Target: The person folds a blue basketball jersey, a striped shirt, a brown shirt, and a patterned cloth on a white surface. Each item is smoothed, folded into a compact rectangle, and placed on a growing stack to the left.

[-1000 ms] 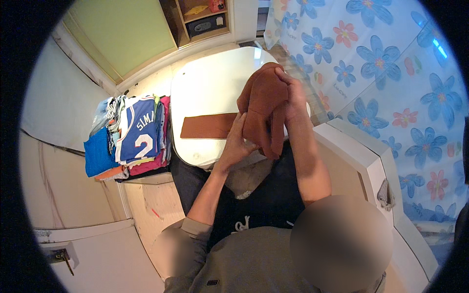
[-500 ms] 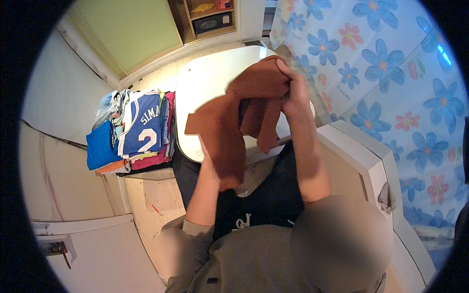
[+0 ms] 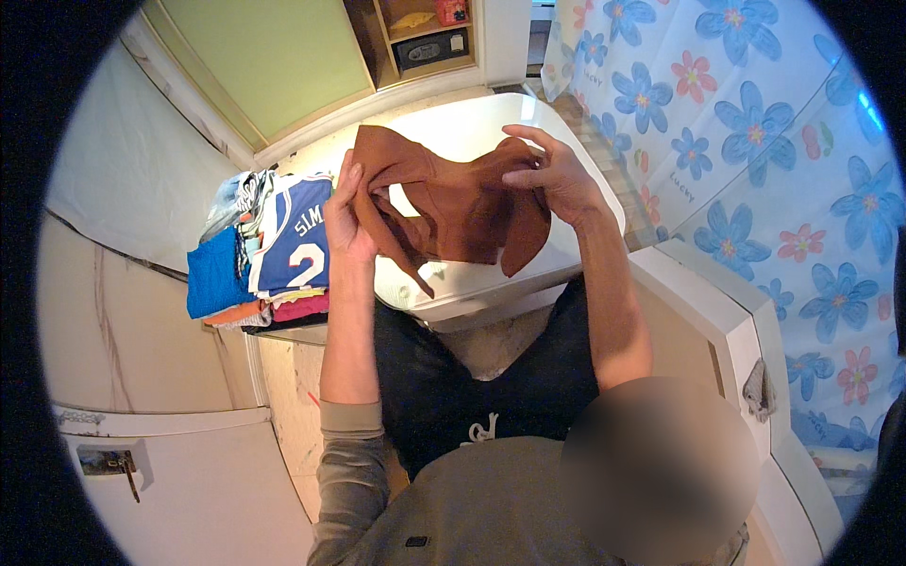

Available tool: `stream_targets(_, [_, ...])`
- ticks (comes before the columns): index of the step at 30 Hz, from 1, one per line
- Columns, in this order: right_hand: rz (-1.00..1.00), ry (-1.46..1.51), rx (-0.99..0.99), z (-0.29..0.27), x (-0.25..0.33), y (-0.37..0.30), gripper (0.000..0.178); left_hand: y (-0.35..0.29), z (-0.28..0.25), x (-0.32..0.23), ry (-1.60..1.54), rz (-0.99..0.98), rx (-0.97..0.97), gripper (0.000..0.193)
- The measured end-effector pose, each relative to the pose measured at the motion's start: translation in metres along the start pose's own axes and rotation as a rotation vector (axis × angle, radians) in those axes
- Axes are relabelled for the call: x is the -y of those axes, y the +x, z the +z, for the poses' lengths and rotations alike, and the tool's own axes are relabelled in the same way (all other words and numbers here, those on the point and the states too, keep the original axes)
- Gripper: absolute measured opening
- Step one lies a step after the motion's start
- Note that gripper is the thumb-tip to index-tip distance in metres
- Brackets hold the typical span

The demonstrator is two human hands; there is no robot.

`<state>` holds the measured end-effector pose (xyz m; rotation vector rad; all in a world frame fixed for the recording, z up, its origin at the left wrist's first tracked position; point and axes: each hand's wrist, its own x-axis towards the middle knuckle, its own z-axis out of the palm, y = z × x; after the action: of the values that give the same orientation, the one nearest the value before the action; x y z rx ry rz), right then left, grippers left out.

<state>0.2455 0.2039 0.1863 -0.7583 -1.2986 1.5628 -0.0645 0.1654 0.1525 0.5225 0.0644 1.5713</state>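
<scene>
A rust-brown garment (image 3: 462, 212) with strap-like edges and an opening is held up over a white table (image 3: 462, 111). At its left end, my left hand (image 3: 349, 212) grips the edge, the fingers partly hidden behind the cloth. My right hand (image 3: 559, 184) has hold of the right end, with index finger and thumb spread along the top and the other fingers partly hidden. The cloth sags between both hands, its lower ends hanging loose.
Left of the table stands a stack of folded clothes, with a blue jersey (image 3: 293, 241) and a bright blue knit piece (image 3: 219, 278). A flowered curtain (image 3: 746, 132) hangs on the right beside a white cabinet (image 3: 703, 292). Open shelves (image 3: 425, 42) are at the back.
My left hand has moved up from beneath the garment to its left edge. The garment is now stretched sideways between my hands, and my right hand's fingers have shifted on the cloth.
</scene>
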Motion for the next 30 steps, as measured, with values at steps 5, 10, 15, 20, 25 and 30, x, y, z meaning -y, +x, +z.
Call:
stream_targets(5, [-0.110, -0.695, -0.093, -0.016, -0.003, 0.003, 0.065, 0.013, 0.018, -0.007, 0.205, 0.096, -0.278, 0.043])
stream_targets(10, [-0.103, -0.824, -0.020, -0.006, 0.008, -0.011, 0.041, 0.027, 0.006, -0.030, 0.084, 0.091, -0.158, 0.043])
stream_targets(15, [0.022, -0.776, 0.009, -0.006, 0.010, -0.020, 0.031, 0.028, 0.051, -0.022, 0.140, 0.114, -0.144, 0.044])
stream_targets(20, [-0.040, -0.651, 0.574, 0.001, 0.022, -0.056, 0.035, 0.023, 0.062, -0.033, 0.229, 0.058, -0.059, 0.046])
stream_targets(25, [0.027, -0.564, 0.543, 0.011, -0.013, -0.064, 0.044, -0.001, 0.076, -0.013, 0.216, 0.088, -0.168, 0.043])
stream_targets(30, [-0.071, -0.484, 0.253, 0.052, -0.050, -0.061, 0.073, -0.021, 0.091, 0.044, 0.196, 0.071, -0.105, 0.051])
